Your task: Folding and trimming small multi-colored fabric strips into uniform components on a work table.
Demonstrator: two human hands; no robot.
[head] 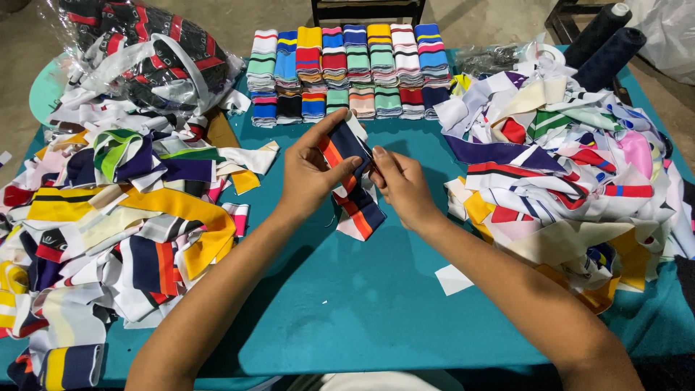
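At frame centre, above teal table (376, 304): left hand (308, 174) and right hand (399, 181) both closed on navy striped fabric strip (352, 190), hanging down between them. Loose fabric piles at left (108, 217) and right (572, 166); folded stacks (347, 69) at top centre.

Clear plastic bag (145, 54) of red-black striped bands, table's far left corner, crumpled.

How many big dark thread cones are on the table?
2. Both lie at the far right corner: one thread cone with a pale top, the other thread cone just right of it. Fabric heaps may hide more.
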